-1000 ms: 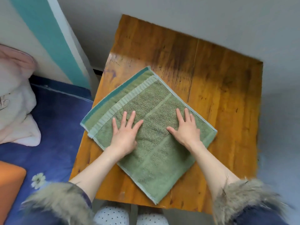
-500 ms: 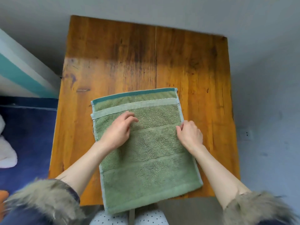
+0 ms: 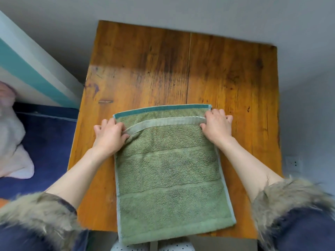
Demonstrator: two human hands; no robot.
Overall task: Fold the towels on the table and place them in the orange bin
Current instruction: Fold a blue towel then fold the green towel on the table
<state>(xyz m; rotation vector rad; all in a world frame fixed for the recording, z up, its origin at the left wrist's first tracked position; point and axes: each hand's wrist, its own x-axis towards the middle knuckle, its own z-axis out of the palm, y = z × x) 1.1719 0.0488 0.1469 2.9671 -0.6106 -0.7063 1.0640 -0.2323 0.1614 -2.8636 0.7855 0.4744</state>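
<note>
We have the towel (image 3: 168, 171) flat on the table (image 3: 226, 84), a green terry rectangle, nubbly and matte, crossed by flat woven bands. It lies on the near half of the top, and its near hem hangs over the table's front edge. It is doubled: the upper layer ends in a pale ribbed hem, and beyond that a strip of the lower layer shows with a teal border along the far edge.

Our left hand (image 3: 108, 134) is at the far left corner, fingers curled together and pinching the pale hem of the upper layer, which lifts a little there. Our right hand (image 3: 216, 124) is at the far right corner, fingers bent over the same hem and thumb tucked in against the cloth, gripping it.

The table is worn wood, orange-brown and glossy, two broad planks with a dark seam down the middle, scuffed and stained darker toward the far side. Our sleeves (image 3: 293, 207) are dark blue with shaggy grey-brown fur cuffs. To the left lies a deep blue bed cover (image 3: 43, 142) with something pale pink and soft (image 3: 12, 142) on it. Grey wall (image 3: 181, 9) behind, a socket (image 3: 292, 163) low on the right, and a sliver of orange (image 3: 2, 202) at the left edge, too little to name.
</note>
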